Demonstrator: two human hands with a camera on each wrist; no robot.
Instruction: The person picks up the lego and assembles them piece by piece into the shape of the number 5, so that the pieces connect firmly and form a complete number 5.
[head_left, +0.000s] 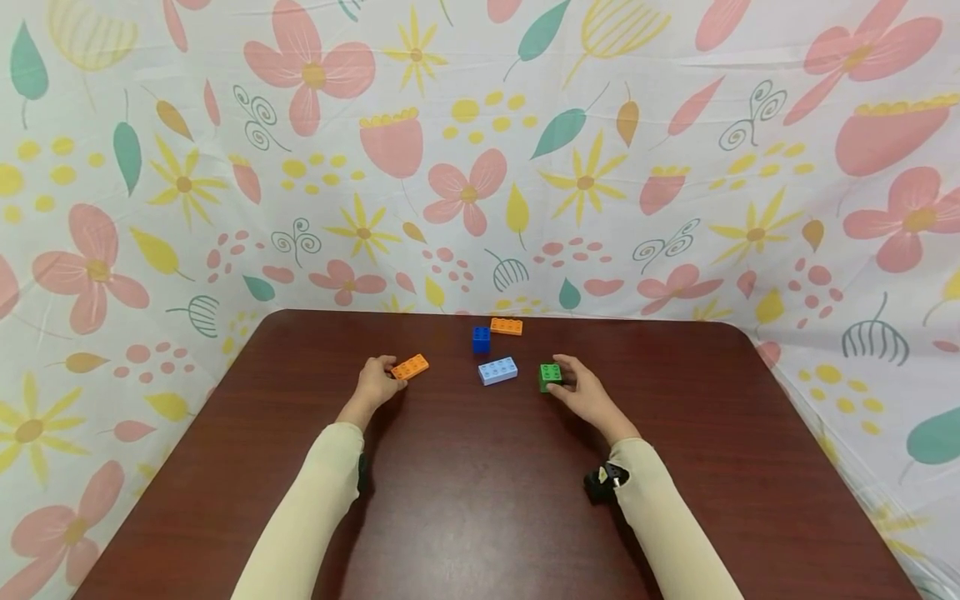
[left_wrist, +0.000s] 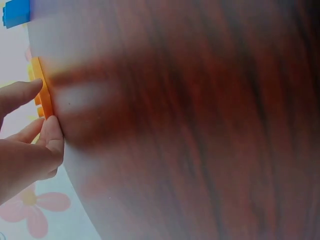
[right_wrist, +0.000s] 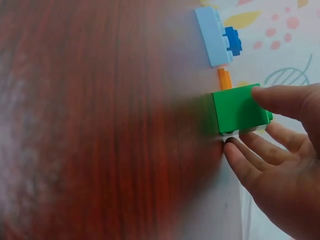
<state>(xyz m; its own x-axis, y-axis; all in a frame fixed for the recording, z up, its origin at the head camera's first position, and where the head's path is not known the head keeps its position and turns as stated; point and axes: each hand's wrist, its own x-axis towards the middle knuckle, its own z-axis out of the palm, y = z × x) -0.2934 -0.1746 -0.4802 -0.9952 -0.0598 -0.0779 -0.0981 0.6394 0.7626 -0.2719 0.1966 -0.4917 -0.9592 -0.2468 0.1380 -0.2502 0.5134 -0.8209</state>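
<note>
My left hand point(head_left: 375, 385) pinches the near left end of a flat orange toy brick point(head_left: 410, 367), left of the table's middle. In the left wrist view, the thumb lies against one side of that orange brick point(left_wrist: 44, 92) and the fingertips meet its lower end. On the other side, my right hand point(head_left: 588, 398) grips a green block point(head_left: 550, 377) between thumb and fingers. The right wrist view shows the thumb on a smooth face of the green block point(right_wrist: 241, 109), with the other fingers beneath, partly hidden by it.
Between the hands lies a light blue brick point(head_left: 498, 371). Behind it are a dark blue block point(head_left: 481, 339) and a second orange brick point(head_left: 506, 327), close to the far edge of the brown table point(head_left: 465, 500). A flower-patterned cloth point(head_left: 465, 125) hangs behind the table.
</note>
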